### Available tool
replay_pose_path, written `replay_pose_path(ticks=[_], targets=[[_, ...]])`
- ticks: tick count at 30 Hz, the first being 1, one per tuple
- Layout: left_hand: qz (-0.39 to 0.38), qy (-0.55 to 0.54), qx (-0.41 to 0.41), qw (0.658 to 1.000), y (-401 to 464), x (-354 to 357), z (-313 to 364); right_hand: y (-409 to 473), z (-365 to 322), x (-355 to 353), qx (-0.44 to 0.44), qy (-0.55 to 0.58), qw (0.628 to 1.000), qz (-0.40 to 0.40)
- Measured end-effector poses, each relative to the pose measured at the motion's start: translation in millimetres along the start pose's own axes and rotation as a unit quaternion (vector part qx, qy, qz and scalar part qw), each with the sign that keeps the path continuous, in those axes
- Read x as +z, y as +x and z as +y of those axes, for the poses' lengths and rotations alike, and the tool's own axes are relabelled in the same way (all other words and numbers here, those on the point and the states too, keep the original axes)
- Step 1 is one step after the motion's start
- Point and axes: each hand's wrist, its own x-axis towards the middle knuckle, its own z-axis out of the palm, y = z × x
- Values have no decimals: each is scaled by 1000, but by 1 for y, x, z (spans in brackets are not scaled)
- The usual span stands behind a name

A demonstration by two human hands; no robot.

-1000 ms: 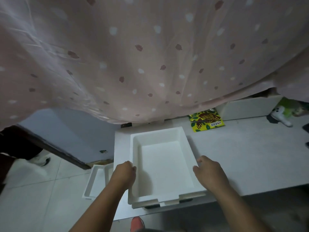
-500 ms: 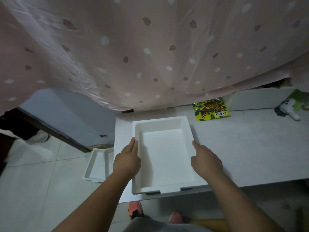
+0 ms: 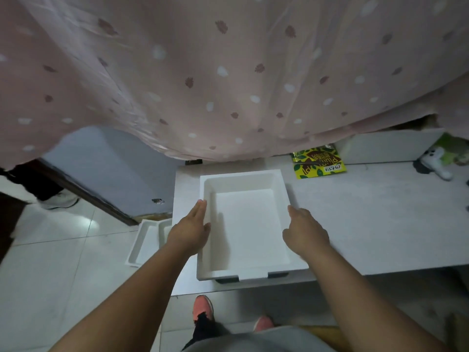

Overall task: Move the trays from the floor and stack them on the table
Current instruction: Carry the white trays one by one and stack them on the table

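Observation:
A white foam tray rests on the pale table, near its left end, with its near edge over the table's front edge. My left hand lies flat against the tray's left wall, fingers straight and together. My right hand lies flat against its right wall. Neither hand curls around the tray. On the tiled floor to the left of the table lie more white trays, partly hidden by my left forearm and the table.
A pink spotted curtain hangs over the back of the table. A yellow-green snack packet and a white box sit at the back, a white toy at the far right. My feet in red shoes stand below the table's edge.
The tray has slid farther onto the table. My hands went from gripping its near corners to lying flat along its side walls.

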Motion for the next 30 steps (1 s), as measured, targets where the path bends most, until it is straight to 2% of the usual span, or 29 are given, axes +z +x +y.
replay_pose_path(ticks=[2,5,9,13,18,23,28,30], targets=[[48,-80,-4,996,-9,-6,-4,-9,-6,2,-9,-17,999,46],[127,-171,-42,976,-36,-9,-20,-31,-25,14,-101,20,986,132],[137,-177,-91,970,-69,-5,-57,-59,-66,43,-225,85,967,85],[134,-247,-149,948,-95,-16,-95,-82,-122,72,-294,57,952,58],[144,-367,-181,901,-135,-29,-171,-106,-193,109,-328,38,943,26],[135,-415,-213,874,-184,-30,-290,-158,-286,176,-329,36,944,-14],[136,-422,-230,866,-199,-26,-357,-192,-345,223,-320,-3,945,-67],[126,-416,-221,873,-202,-22,-369,-196,-357,230,-302,-3,950,-73]])
